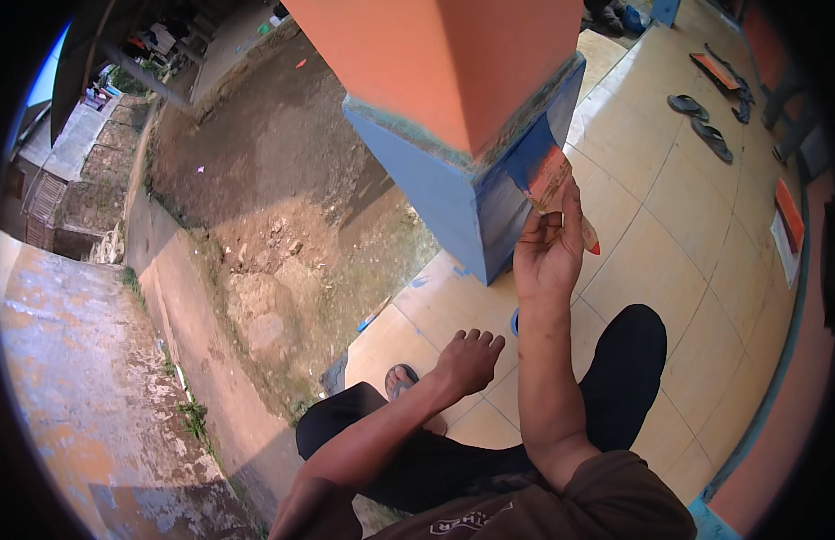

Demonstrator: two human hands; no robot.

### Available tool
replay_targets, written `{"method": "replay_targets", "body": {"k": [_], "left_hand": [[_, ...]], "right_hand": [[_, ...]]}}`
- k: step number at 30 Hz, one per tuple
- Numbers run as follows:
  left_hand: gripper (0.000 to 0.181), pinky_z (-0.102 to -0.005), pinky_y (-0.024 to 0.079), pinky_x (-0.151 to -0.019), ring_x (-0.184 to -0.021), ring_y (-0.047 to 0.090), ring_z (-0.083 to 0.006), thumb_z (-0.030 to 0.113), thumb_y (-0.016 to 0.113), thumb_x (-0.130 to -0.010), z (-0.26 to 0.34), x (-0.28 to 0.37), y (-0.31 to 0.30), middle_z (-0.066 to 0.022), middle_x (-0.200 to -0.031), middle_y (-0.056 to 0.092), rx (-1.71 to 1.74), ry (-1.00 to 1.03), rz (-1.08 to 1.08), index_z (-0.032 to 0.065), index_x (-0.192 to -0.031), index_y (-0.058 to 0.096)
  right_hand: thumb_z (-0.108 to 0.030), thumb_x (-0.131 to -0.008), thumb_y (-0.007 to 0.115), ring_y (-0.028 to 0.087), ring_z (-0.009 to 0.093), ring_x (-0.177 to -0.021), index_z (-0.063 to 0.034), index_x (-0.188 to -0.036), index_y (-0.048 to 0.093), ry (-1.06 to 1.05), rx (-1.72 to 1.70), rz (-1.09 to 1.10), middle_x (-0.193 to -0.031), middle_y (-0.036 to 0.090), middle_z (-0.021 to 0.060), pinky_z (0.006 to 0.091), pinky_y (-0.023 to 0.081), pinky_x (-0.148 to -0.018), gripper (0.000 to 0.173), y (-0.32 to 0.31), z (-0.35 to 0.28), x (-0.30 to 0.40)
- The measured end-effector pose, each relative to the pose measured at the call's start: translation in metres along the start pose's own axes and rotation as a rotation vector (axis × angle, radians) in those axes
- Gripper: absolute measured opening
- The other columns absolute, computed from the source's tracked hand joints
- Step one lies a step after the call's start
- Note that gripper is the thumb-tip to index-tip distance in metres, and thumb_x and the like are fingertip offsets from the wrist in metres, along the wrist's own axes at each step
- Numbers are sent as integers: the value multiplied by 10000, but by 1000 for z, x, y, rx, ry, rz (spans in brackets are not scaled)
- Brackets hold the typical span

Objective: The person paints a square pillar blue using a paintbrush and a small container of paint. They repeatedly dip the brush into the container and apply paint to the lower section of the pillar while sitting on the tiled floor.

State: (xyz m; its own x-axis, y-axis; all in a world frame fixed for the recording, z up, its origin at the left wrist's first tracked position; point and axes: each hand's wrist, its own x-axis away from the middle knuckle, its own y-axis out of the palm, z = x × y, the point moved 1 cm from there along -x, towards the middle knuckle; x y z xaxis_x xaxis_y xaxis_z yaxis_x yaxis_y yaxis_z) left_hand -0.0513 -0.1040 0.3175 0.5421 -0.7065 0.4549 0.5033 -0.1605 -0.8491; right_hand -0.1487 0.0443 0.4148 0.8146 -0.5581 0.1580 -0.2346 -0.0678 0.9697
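Observation:
My right hand (551, 253) grips a wide paintbrush (549, 177) by its paint-stained body. Its dark blue bristles touch the side of a pillar, just under the rough band between the orange upper part (451, 74) and the blue-grey base (434, 196). The brush handle, red at its tip, sticks out below the hand. Over my knee hangs my left hand (468, 361), holding nothing, its fingers loosely bent and apart. Partly hidden behind my right forearm is a small blue item (515, 322) on the tiles.
Another brush (374, 314) with blue on it lies at the edge of the tiled floor (650, 270). Dark sandals (712, 140) and orange-painted pieces (788, 216) lie to the right. Bare ground (275, 148) drops away at left. A person's legs (785, 111) show at the far right.

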Motion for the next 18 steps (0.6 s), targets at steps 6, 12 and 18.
{"method": "replay_targets", "body": {"k": [6, 12, 18], "left_hand": [[459, -439, 478, -954, -1105, 609, -325, 171, 628, -837, 2, -2, -4, -162, -1151, 637, -5, 3, 17, 22, -1259, 528], [453, -446, 479, -948, -1105, 611, -322, 159, 622, -838, 4, -1, -2, -163, -1145, 635, -23, -3, 8, 23, -1260, 528], [466, -444, 482, -939, -1085, 618, -320, 147, 612, -837, 9, 0, -2, -159, -1134, 641, -14, 15, 12, 23, -1277, 525]], "right_hand": [[-209, -977, 671, 649, 122, -1058, 0, -1259, 596, 40, -33, 45, -1110, 671, 75, 256, 569, -950, 359, -2, -4, -13], [-218, -972, 680, 651, 122, -1038, -5, -1247, 601, 15, 42, -10, -1100, 660, 68, 260, 571, -945, 357, -4, -11, -18], [-156, -957, 696, 695, 126, -942, 4, -1151, 638, 15, -1, 38, -1062, 701, 81, 217, 616, -837, 258, -3, -8, -22]]}}
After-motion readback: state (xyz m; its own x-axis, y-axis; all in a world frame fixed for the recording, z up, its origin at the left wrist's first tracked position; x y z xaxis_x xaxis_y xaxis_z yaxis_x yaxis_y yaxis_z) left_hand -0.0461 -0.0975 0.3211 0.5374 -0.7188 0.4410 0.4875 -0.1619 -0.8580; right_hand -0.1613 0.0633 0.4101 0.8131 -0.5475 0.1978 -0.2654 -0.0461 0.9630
